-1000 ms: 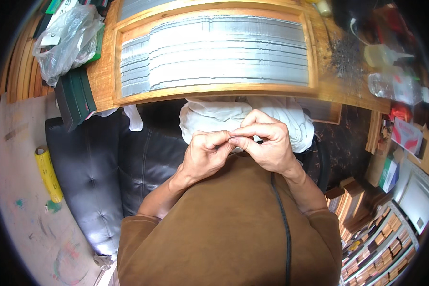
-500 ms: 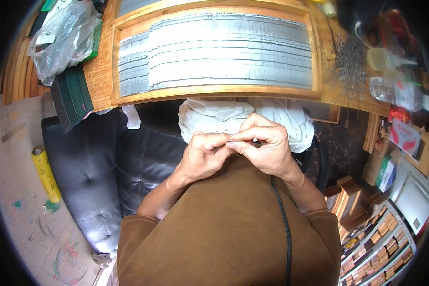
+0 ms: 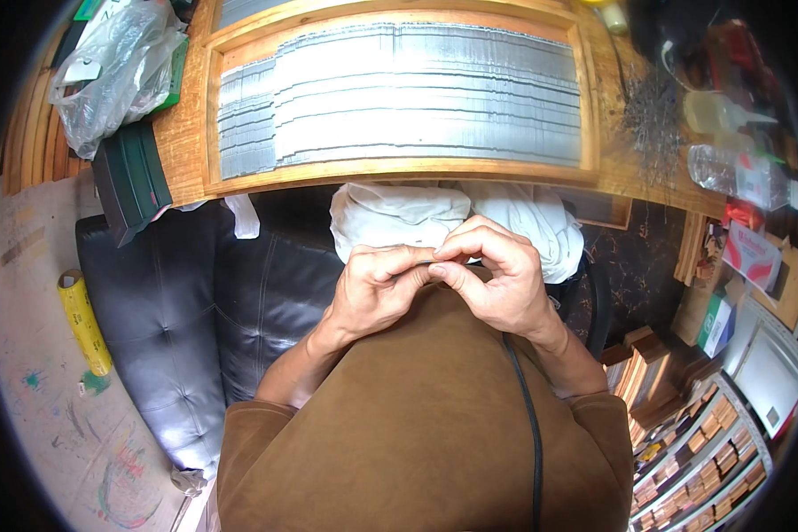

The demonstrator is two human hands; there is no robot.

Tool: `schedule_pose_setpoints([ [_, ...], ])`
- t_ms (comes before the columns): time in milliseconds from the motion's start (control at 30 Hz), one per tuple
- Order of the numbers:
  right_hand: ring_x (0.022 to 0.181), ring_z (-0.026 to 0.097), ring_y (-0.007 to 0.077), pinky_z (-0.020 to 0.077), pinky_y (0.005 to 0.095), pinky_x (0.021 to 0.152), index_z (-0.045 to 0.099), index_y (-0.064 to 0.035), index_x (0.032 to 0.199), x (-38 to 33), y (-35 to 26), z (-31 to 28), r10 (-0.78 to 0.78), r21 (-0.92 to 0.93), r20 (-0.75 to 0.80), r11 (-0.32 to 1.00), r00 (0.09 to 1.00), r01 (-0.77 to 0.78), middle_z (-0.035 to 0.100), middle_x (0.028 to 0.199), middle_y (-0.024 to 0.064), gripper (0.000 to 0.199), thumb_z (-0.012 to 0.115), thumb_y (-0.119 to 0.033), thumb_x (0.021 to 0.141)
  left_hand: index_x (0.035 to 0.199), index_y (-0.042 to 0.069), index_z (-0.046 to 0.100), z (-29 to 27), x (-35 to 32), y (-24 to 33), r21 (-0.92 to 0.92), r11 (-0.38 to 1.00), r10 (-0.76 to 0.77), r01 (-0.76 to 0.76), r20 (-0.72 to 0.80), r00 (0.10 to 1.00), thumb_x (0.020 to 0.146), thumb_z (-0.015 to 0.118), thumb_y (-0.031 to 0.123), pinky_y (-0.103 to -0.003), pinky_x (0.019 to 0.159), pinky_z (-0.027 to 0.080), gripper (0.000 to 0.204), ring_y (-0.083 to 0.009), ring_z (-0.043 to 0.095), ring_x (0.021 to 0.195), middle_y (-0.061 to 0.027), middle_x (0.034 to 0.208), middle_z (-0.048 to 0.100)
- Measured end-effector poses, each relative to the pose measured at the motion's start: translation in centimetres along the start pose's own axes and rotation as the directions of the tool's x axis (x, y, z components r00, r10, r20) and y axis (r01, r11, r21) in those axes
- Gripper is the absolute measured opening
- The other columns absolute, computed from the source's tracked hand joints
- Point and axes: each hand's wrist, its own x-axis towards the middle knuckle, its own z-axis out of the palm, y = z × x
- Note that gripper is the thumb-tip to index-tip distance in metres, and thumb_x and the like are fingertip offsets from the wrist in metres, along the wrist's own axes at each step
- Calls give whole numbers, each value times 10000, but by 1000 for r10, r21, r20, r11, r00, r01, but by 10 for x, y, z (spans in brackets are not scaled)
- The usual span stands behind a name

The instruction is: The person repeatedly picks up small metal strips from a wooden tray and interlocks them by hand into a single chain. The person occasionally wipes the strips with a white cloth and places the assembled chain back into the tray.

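Note:
In front of my chest my two hands meet fingertip to fingertip. My left hand [image 3: 379, 288] pinches with thumb against forefinger, and a thin dark sliver shows at its tips, too small to name. My right hand [image 3: 501, 277] has its thumb and fingertips closed around the same spot; what they hold is hidden. Just beyond the hands lies a white cloth [image 3: 399, 213], bunched below the table edge. Past that, a wooden tray [image 3: 399, 170] on the table bears rows of thin, shiny grey metal strips [image 3: 417, 97].
A black tufted seat [image 3: 168, 328] is at left, with a yellow roll [image 3: 84, 324] on the floor beside it. A plastic bag [image 3: 120, 75] and dark green box [image 3: 133, 182] occupy the table's left end. At right are bottles [image 3: 740, 173] and a rack of wooden blocks [image 3: 705, 452].
My right hand's fingertips have shifted slightly and its forefinger has lifted a little off the left hand's tips, baring a thin dark sliver. My left hand stays nearly in place.

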Motion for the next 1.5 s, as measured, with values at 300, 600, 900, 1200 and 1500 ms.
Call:
schedule_pose_setpoints([
  [300,790,696,162,558,272,668,714,17,945,-2,3,0,-7,6,-10,1000,1000,7,714,905,94,136,803,55,849,1093,-34,772,0,-1,2,21,1000,-1,1,16,1000,927,738,-26,-283,763,615,169,-204,793,866,-164,961,803],
  [600,783,693,164,554,276,664,714,14,926,-4,3,1,31,53,-12,998,999,-30,716,896,95,127,805,54,848,1081,-14,777,3,-3,7,-11,1000,-7,6,-18,1000,913,750,-10,-298,712,602,171,-220,786,799,-161,906,791],
  [900,780,687,172,550,289,681,692,14,915,-5,6,0,-25,50,-17,998,1000,25,704,880,96,130,791,63,846,1089,-27,775,3,-3,6,-19,1000,17,-17,-7,1000,914,765,-14,-274,749,612,176,-193,792,857,-158,949,805],
  [1200,768,685,190,554,293,692,693,24,930,-3,-4,-1,-70,-71,9,995,997,71,702,888,112,130,765,83,839,1076,-25,780,5,-5,8,-32,999,-7,6,-23,1000,916,765,-5,-272,760,611,162,-191,791,865,-151,959,806],
  [1500,777,686,205,555,302,698,686,27,922,-3,-6,-1,-59,-71,10,996,998,59,700,894,121,112,749,83,847,1061,-25,782,4,-5,10,-2,1000,-5,5,-16,1000,917,768,-2,-267,746,607,147,-184,791,844,-150,936,806],
])
